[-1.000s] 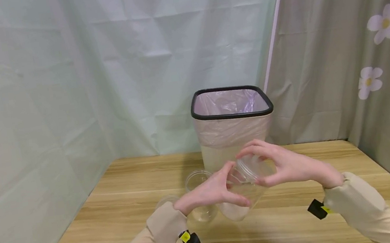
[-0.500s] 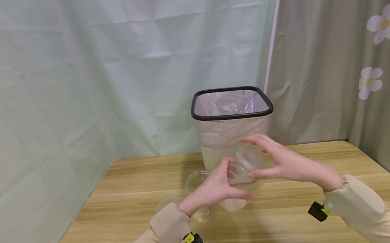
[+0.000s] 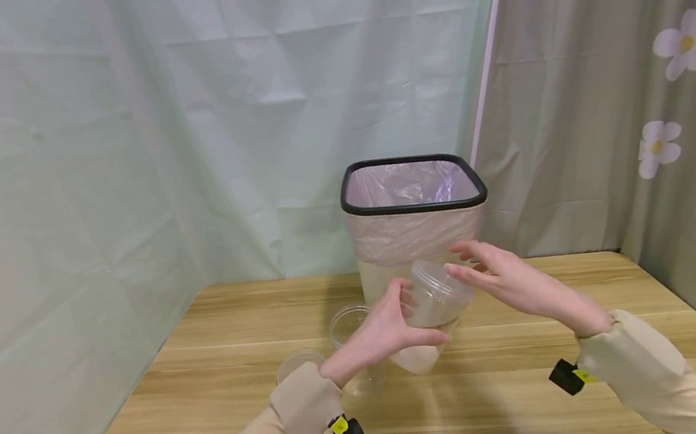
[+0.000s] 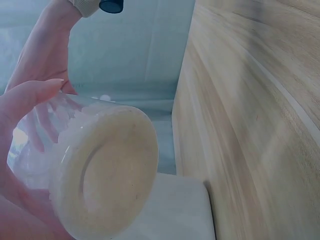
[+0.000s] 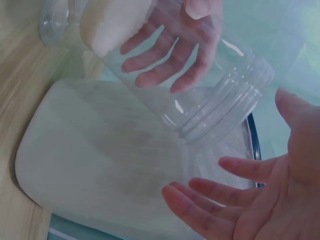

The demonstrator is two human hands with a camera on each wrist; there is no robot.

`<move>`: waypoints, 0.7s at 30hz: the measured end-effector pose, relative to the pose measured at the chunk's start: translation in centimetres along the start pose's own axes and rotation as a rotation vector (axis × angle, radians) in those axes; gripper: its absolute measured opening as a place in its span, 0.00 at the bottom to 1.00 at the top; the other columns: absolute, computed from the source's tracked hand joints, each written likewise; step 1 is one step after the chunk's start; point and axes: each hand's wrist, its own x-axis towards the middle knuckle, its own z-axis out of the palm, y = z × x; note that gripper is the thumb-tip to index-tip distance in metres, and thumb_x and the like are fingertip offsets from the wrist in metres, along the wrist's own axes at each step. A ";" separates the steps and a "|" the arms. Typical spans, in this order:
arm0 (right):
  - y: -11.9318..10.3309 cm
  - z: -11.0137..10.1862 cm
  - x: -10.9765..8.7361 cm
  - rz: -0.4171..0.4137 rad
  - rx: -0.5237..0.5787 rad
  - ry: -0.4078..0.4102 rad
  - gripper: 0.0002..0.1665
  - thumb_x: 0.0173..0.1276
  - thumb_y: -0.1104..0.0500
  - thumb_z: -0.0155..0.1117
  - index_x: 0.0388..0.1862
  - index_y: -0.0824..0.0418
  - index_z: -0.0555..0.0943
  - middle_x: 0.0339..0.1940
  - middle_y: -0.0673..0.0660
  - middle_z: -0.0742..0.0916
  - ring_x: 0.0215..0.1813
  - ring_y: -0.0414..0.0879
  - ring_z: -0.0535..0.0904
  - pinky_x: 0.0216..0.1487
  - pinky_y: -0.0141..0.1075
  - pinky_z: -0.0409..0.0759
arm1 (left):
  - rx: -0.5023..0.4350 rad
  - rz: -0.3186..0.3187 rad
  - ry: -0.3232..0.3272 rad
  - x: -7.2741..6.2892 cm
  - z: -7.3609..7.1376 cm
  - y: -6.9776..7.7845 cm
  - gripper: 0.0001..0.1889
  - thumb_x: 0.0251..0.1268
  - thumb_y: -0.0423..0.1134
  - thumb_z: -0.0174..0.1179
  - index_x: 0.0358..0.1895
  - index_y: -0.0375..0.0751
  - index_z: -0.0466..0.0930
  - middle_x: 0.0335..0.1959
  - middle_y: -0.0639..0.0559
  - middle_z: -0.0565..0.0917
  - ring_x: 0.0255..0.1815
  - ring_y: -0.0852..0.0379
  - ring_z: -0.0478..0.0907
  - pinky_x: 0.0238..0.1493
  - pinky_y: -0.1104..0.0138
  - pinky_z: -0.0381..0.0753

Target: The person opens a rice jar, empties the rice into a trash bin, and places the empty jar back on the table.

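My left hand [image 3: 379,334] grips a clear plastic jar [image 5: 172,107] around its body, in front of the bin. The jar tilts, its ringed top end pointing up and right in the head view. A pale, grainy-looking mass [image 4: 122,170] lies at its bottom end. Beside that ringed top is my right hand [image 3: 518,282], its fingers spread and loosely bent, holding nothing. In the right wrist view a gap shows between those fingers and the jar. Through the clear wall, the left fingers [image 5: 167,62] show behind the jar.
A bin [image 3: 389,277] with a black rim and thin plastic liner stands behind the hands. On the wooden table [image 3: 237,327], another clear jar [image 3: 343,318] and a round clear plastic piece [image 3: 299,360] sit near the left forearm, partly covered by it. Curtains [image 3: 283,123] surround the table.
My right hand has let go of the jar's top end and drawn back to the right, fingers spreading. The left hand keeps its grip, with the jar slightly higher.
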 end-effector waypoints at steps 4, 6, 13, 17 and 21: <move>-0.2 0.1 0.1 0.036 0.016 -0.031 0.34 0.68 0.42 0.48 0.61 0.67 0.65 0.54 0.64 0.74 0.48 0.56 0.74 0.42 0.46 0.74 | -0.002 0.006 0.001 -0.1 0.1 0.2 0.44 0.38 0.53 0.72 0.58 0.39 0.58 0.47 0.47 0.73 0.49 0.49 0.71 0.44 0.60 0.71; -0.3 0.2 0.1 0.060 0.024 -0.053 0.34 0.68 0.41 0.48 0.62 0.66 0.64 0.52 0.63 0.75 0.47 0.54 0.75 0.39 0.43 0.76 | -0.003 0.012 0.000 -0.1 0.2 0.2 0.43 0.38 0.53 0.72 0.57 0.40 0.59 0.47 0.47 0.74 0.48 0.49 0.71 0.44 0.60 0.71; -0.8 0.4 0.1 0.111 0.014 -0.094 0.37 0.66 0.39 0.49 0.64 0.62 0.63 0.47 0.59 0.78 0.38 0.48 0.75 0.29 0.38 0.75 | -0.013 0.028 -0.036 -0.1 0.5 0.4 0.42 0.38 0.51 0.72 0.56 0.41 0.59 0.46 0.48 0.73 0.49 0.47 0.71 0.45 0.62 0.71; -1.0 0.4 0.1 0.108 -0.004 -0.108 0.37 0.65 0.38 0.49 0.65 0.60 0.64 0.44 0.57 0.78 0.35 0.47 0.75 0.26 0.39 0.74 | -0.012 0.038 -0.046 -0.1 0.7 0.5 0.43 0.38 0.52 0.72 0.57 0.41 0.59 0.46 0.47 0.73 0.49 0.47 0.71 0.44 0.63 0.71; -1.3 0.4 0.1 0.096 -0.012 -0.135 0.36 0.65 0.38 0.50 0.64 0.59 0.65 0.42 0.56 0.77 0.34 0.47 0.74 0.25 0.40 0.74 | -0.013 0.038 -0.050 -0.2 0.7 0.4 0.44 0.37 0.52 0.72 0.57 0.40 0.58 0.46 0.47 0.73 0.49 0.47 0.71 0.43 0.63 0.72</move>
